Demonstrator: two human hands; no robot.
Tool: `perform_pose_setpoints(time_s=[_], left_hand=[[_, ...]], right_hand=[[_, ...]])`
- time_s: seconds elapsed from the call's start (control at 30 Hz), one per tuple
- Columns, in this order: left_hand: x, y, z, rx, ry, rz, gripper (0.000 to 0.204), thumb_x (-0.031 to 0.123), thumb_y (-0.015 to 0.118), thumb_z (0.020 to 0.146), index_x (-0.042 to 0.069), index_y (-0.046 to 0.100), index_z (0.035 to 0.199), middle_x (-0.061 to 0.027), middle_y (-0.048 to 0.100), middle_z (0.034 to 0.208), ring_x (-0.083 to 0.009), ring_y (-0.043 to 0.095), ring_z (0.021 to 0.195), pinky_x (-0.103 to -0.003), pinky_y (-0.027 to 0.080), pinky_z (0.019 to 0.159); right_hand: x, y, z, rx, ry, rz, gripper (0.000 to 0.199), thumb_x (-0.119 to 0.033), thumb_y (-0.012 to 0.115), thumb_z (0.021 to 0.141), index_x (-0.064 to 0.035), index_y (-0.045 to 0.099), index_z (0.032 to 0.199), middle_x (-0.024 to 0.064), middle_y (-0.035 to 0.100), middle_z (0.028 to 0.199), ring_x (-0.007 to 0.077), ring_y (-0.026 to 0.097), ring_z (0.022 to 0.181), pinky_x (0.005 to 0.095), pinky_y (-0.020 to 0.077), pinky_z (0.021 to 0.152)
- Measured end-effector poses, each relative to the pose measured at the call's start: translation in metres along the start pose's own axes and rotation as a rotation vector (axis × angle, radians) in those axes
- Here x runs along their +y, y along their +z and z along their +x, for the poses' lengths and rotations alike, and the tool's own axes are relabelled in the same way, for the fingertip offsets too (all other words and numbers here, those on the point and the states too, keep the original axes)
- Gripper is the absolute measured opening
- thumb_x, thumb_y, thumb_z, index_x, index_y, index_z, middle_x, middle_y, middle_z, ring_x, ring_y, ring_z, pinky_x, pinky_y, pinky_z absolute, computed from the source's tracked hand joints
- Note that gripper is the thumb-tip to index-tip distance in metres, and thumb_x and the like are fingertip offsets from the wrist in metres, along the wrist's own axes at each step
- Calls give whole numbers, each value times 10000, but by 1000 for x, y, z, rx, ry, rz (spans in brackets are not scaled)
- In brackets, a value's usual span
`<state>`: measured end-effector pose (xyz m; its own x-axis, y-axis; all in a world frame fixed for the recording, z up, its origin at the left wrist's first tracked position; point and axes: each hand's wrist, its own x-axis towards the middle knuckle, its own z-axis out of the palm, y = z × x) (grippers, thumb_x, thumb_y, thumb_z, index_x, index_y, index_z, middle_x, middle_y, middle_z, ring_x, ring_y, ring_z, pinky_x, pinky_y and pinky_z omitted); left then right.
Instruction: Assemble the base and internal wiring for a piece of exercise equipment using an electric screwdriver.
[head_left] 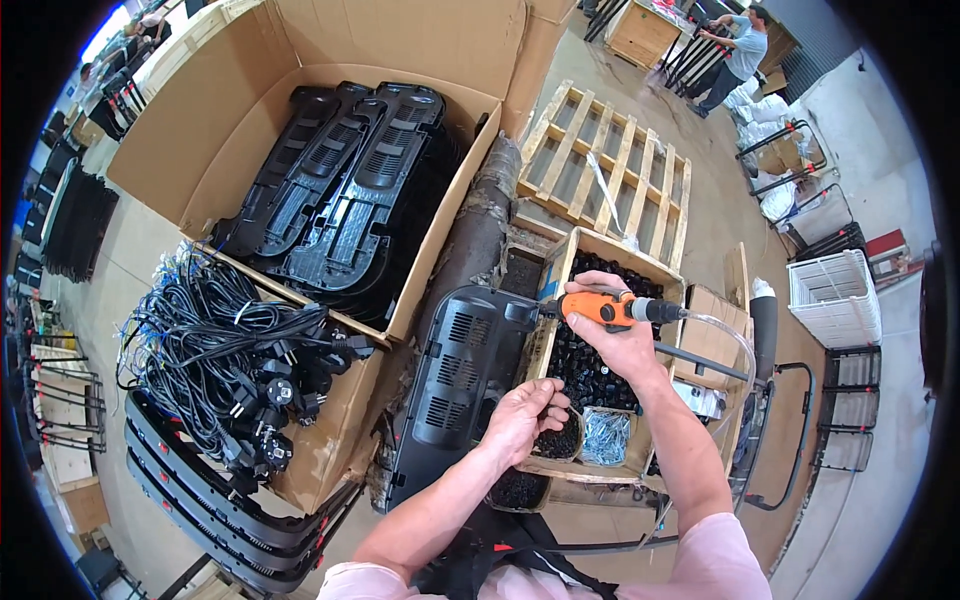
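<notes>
The right hand (618, 335) gripped an orange screwdriver (612, 307) over the black cover (455, 385). The left hand (522, 415) pinched small black bits from a tub (560, 445). Next, probably, a bit must sit straight under the tip.

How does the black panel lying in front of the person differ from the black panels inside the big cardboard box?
The single black panel lies alone on the work surface, beside the left hand; the boxed panels are stacked together, overlapping, inside the big cardboard box. The single panel lies flat, while the boxed panels lean on each other. The right hand holds an orange power screwdriver at the single panel's top edge; nothing touches the boxed panels. Both are black with slotted vents.
</notes>
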<state>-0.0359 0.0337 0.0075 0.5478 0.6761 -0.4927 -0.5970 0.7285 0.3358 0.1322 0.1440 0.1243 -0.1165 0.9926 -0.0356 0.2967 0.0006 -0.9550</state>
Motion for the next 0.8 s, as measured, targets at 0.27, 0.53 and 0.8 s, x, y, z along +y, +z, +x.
perform_pose_setpoints(time_s=[0.27,0.53,0.8], left_hand=[[10,21,10,132,110,-71,280,214,548,1134,6,631,1301,-106,754,1093,-165,720,854,-308,631,800],[24,10,33,189,142,-113,280,280,621,1103,26,700,1192,-76,753,1002,-159,724,827,-292,627,734],[37,20,57,269,162,-300,266,290,604,1109,49,713,1134,-37,733,906,-153,714,752,-286,624,681]], right_hand=[[-4,5,10,-35,-9,-179,323,-158,813,877,-98,723,1182,48,742,1116,153,710,1031,317,573,925],[-6,6,13,-68,-47,-191,343,-131,809,867,-104,717,1197,40,748,1129,148,712,1021,313,570,921],[-9,10,17,-22,33,-103,418,-102,822,863,-78,686,1258,59,751,1173,145,707,1059,323,570,962]])
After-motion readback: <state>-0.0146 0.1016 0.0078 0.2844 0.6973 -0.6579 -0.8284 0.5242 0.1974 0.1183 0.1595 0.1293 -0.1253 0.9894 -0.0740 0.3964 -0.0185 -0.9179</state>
